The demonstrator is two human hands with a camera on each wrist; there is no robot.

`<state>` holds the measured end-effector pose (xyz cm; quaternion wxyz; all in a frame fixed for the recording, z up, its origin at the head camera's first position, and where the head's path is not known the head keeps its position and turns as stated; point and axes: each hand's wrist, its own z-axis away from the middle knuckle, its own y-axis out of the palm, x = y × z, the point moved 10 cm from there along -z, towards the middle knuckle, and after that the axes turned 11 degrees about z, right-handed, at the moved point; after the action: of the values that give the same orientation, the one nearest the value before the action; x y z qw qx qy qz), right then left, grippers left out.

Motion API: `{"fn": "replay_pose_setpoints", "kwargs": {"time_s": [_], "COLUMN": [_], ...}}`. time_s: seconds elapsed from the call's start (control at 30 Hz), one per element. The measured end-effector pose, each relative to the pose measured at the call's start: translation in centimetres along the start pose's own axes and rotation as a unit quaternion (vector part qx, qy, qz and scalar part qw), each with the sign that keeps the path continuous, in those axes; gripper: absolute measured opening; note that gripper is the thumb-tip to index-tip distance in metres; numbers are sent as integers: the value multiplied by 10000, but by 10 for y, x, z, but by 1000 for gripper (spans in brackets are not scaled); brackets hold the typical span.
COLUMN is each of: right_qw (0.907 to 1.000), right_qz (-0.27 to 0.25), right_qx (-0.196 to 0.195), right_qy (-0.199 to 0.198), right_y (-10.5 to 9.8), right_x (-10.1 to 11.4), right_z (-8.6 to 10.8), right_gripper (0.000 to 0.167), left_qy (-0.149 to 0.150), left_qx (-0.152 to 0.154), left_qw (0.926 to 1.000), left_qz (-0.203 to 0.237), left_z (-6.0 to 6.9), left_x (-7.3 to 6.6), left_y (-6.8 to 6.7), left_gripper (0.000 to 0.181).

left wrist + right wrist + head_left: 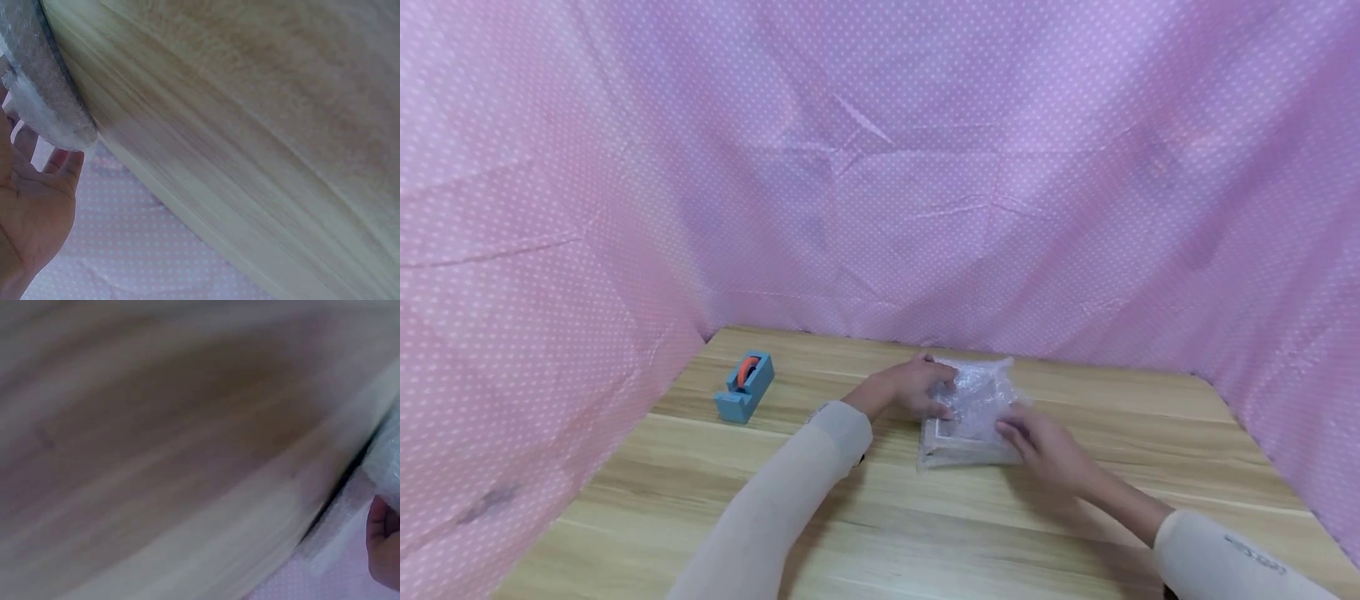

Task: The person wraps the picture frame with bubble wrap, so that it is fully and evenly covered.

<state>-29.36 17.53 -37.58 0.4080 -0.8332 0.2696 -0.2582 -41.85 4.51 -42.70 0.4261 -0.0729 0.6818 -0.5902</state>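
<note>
On the wooden table, a flat rectangular item lies wrapped in see-through bubble wrap (977, 404); a pale border shows through its near part, but its kind is hidden. My left hand (919, 387) holds the wrap at its left side, thumb and fingers curved against it. In the left wrist view, the fingertips of that hand (37, 200) meet the rounded edge of the bubble wrap (47, 81). At the right side, my right hand (1048, 446) pinches the wrap between thumb and fingers. Only part of this hand (384, 550) enters the right wrist view, beside the wrap (340, 519).
A blue tape dispenser (745, 387) with an orange roll core stands at the table's back left. Pink dotted cloth (880, 208) hangs behind the table and along both sides. The wooden tabletop (880, 533) stretches toward me in front of the package.
</note>
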Motion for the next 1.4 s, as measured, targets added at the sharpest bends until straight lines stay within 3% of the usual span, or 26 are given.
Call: {"fn": "replay_pose_setpoints", "kwargs": {"time_s": [0.07, 0.2, 0.33, 0.43, 0.53, 0.63, 0.83, 0.9, 0.97, 1.03, 1.17, 1.27, 1.33, 1.4], "right_qw": [9940, 9666, 9182, 8798, 8581, 8436, 8334, 8321, 8400, 8573, 9348, 9748, 9848, 9866], "right_qz": [-570, -1097, -1693, -2037, -2245, -2410, -2496, -2504, -2412, -2123, -747, 446, 1013, 1310], "right_qx": [79, 589, 1030, 1078, 1015, 925, 938, 993, 1098, 1268, 1368, 1153, 985, 899], "right_qy": [932, 2239, 3430, 4158, 4505, 4708, 4841, 4849, 4735, 4515, 3192, 1856, 1010, 386], "right_y": [3, 17, 36, 47, 51, 53, 55, 56, 54, 51, 35, 24, 21, 23], "right_x": [-21, -48, -65, -73, -77, -79, -79, -79, -78, -78, -72, -60, -52, -48], "right_z": [-8, -11, -3, 6, 10, 11, 14, 15, 12, 8, -13, -31, -38, -41], "right_gripper": [14, 19, 27, 30, 32, 32, 29, 30, 33, 38, 45, 42, 34, 26], "left_qy": [4, 115, 160, 108, 143, 172, 128, 104, 62, 5, -47, -46, -41, -51], "left_qx": [-20, -66, -93, -92, -92, -97, 89, 138, 120, 101, 127, 183, 207, 235], "left_qw": [10000, 9999, 9998, 9999, 9999, 9998, 9995, 9993, 9995, 9998, 9999, 9998, 9998, 9997], "left_qz": [5, 11, -1, 7, -12, 36, -258, -317, -288, -194, -50, -22, -40, -23], "left_z": [0, -1, -2, -2, -1, 1, 3, 3, 4, 4, 4, 3, 4, 5], "left_x": [0, -1, -3, -3, -4, -5, -8, -9, -9, -9, -10, -11, -12, -13], "left_y": [0, 0, 0, 1, 3, 4, 13, 15, 14, 13, 15, 17, 17, 16], "left_gripper": [66, 66, 56, 53, 56, 69, 112, 119, 120, 119, 107, 101, 102, 105]}}
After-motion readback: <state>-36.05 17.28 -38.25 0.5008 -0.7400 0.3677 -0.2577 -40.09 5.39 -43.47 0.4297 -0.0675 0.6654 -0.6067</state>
